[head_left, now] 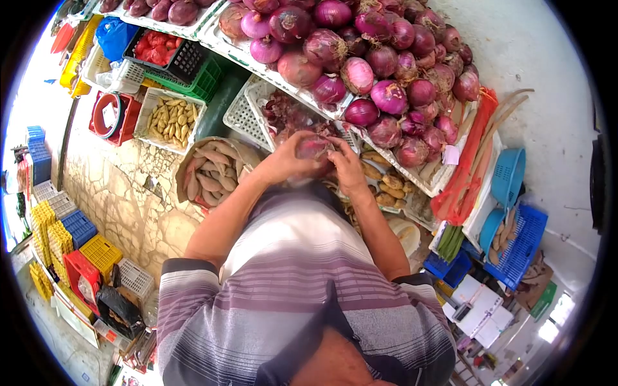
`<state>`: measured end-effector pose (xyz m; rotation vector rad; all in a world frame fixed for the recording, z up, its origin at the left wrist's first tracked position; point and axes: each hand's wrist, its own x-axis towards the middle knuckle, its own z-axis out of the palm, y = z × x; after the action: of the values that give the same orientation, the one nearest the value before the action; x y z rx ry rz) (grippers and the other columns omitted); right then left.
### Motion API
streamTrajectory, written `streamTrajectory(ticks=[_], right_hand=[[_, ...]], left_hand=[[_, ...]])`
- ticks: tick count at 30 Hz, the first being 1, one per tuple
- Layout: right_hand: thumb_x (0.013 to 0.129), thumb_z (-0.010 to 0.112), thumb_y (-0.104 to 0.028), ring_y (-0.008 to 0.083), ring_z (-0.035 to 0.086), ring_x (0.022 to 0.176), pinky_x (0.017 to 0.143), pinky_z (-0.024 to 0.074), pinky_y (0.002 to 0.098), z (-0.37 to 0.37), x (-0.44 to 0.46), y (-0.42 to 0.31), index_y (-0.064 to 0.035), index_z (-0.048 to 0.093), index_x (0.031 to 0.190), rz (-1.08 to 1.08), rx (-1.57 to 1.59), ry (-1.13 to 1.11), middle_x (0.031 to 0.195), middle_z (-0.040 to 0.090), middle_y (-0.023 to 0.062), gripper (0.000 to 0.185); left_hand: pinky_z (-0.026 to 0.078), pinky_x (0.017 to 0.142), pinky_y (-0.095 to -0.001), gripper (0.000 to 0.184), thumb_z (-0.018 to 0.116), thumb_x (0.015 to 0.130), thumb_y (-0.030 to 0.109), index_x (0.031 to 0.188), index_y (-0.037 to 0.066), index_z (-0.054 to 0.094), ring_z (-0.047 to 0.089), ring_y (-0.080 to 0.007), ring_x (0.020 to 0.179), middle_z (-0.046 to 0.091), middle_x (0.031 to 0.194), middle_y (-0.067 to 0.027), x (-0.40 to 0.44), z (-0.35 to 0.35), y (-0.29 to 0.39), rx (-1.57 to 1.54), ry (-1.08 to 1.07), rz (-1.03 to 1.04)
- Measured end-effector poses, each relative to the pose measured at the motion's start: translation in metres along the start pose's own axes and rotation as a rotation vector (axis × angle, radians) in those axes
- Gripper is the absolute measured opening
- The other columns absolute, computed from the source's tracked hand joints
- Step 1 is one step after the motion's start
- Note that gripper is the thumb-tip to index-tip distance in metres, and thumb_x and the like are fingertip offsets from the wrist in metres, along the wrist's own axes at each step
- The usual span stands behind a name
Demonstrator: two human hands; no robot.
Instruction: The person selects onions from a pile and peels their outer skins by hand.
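Observation:
A red onion [313,149] is held between my two hands, in front of my body and over a crate of loose skins. My left hand [285,159] curls round its left side. From the right, the fingers of my right hand [348,168] press against the same onion. Just beyond my hands, dry purple onion skins [288,110] lie in a white crate [253,96]. A big pile of red onions [380,61] rises above and to the right, on white trays. Part of the held onion is hidden by my fingers.
Sweet potatoes [215,170] fill a sack at my left, near a white crate of yellowish roots [172,122]. Muddy tubers [389,186] sit below the onion tray. Red netting [465,174] and blue baskets [508,177] stand at the right. Stacked crates [100,254] line the far left.

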<state>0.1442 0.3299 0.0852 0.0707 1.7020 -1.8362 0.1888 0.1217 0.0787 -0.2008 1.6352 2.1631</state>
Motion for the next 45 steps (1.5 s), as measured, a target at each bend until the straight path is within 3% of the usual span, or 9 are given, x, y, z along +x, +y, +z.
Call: streamTrajectory(ticks=[7, 18, 22, 25, 31, 34, 36, 40, 45], right_hand=[[0.095, 0.054, -0.01, 0.0148, 0.063, 0.096, 0.084, 0.0521, 0.0283, 0.005, -0.002, -0.004, -0.0006, 0.058, 0.137, -0.101, -0.225, 0.035, 0.117, 0.066, 0.01, 0.043], [0.102, 0.042, -0.022, 0.0124, 0.064, 0.082, 0.071, 0.0515, 0.0266, 0.009, -0.003, 0.007, 0.0007, 0.055, 0.137, -0.07, -0.034, 0.067, 0.095, 0.067, 0.0079, 0.044], [0.108, 0.039, -0.024, 0.0128, 0.061, 0.075, 0.069, 0.052, 0.0255, 0.006, 0.003, 0.014, -0.001, 0.053, 0.138, -0.036, 0.063, 0.029, 0.101, 0.066, 0.0064, 0.04], [0.109, 0.04, -0.019, 0.0152, 0.066, 0.089, 0.079, 0.0551, 0.0289, 0.007, 0.01, 0.014, -0.0023, 0.055, 0.136, 0.059, 0.196, 0.054, 0.112, 0.068, 0.0087, 0.036], [0.106, 0.04, -0.02, 0.0153, 0.065, 0.094, 0.074, 0.0542, 0.0293, 0.002, 0.017, 0.02, -0.002, 0.063, 0.121, -0.223, -0.077, -0.046, 0.121, 0.062, 0.0071, 0.033], [0.107, 0.042, -0.02, 0.0149, 0.065, 0.096, 0.079, 0.054, 0.0308, 0.007, 0.015, 0.009, -0.0002, 0.063, 0.124, 0.05, 0.172, 0.102, 0.116, 0.064, 0.0083, 0.034], [0.107, 0.043, -0.022, 0.0181, 0.066, 0.098, 0.083, 0.0536, 0.0336, -0.001, 0.014, 0.013, 0.0022, 0.064, 0.123, 0.003, 0.112, 0.074, 0.113, 0.066, 0.0121, 0.036], [0.108, 0.045, -0.025, 0.028, 0.068, 0.096, 0.084, 0.0524, 0.038, -0.013, 0.017, 0.024, 0.0068, 0.066, 0.119, -0.437, -0.525, 0.225, 0.104, 0.069, 0.0202, 0.04], [0.108, 0.047, -0.023, 0.0348, 0.067, 0.093, 0.087, 0.0502, 0.0368, 0.018, 0.004, -0.02, 0.0079, 0.067, 0.11, -0.222, -0.56, 0.298, 0.1, 0.071, 0.0209, 0.037]], left_hand=[[0.052, 0.085, -0.0306, 0.074, 0.08, 0.082, 0.017, 0.145, -0.001, 0.046, 0.061, -0.0148, 0.097, 0.06, 0.117, -0.0094, 0.003, -0.003, 0.001, 0.032, -0.002, -0.03], [0.045, 0.105, -0.0372, 0.079, 0.083, 0.078, 0.025, 0.144, -0.002, 0.049, 0.058, -0.0293, 0.122, 0.058, 0.128, -0.0197, -0.003, 0.01, 0.018, 0.41, 0.083, 0.118], [0.046, 0.104, -0.0365, 0.079, 0.083, 0.078, 0.026, 0.144, -0.003, 0.049, 0.058, -0.0266, 0.121, 0.058, 0.13, -0.0187, -0.003, 0.01, 0.02, 0.33, 0.07, 0.104], [0.046, 0.102, -0.0353, 0.078, 0.083, 0.079, 0.025, 0.144, -0.003, 0.049, 0.059, -0.0246, 0.118, 0.06, 0.128, -0.0174, -0.005, 0.01, 0.026, 0.289, 0.068, 0.074], [0.051, 0.098, -0.0339, 0.08, 0.086, 0.076, 0.03, 0.141, -0.001, 0.052, 0.064, -0.0191, 0.11, 0.068, 0.119, -0.0145, -0.01, 0.006, 0.025, 0.126, 0.044, -0.02], [0.051, 0.098, -0.0333, 0.079, 0.086, 0.076, 0.027, 0.142, -0.001, 0.051, 0.064, -0.019, 0.112, 0.067, 0.123, -0.0138, -0.011, 0.004, 0.027, 0.197, -0.001, 0.072], [0.051, 0.099, -0.0332, 0.078, 0.085, 0.078, 0.024, 0.144, 0.0, 0.05, 0.064, -0.0197, 0.113, 0.066, 0.125, -0.0134, -0.008, 0.002, 0.018, 0.284, -0.025, 0.157], [0.054, 0.095, -0.0334, 0.079, 0.082, 0.084, 0.023, 0.148, 0.0, 0.042, 0.064, -0.0209, 0.111, 0.06, 0.132, -0.0142, 0.001, -0.001, -0.014, -0.253, 0.03, 0.039], [0.058, 0.089, -0.0352, 0.078, 0.078, 0.089, 0.025, 0.149, -0.003, 0.037, 0.066, -0.0216, 0.108, 0.056, 0.134, -0.0194, 0.01, 0.002, -0.027, -0.396, 0.122, 0.014]])
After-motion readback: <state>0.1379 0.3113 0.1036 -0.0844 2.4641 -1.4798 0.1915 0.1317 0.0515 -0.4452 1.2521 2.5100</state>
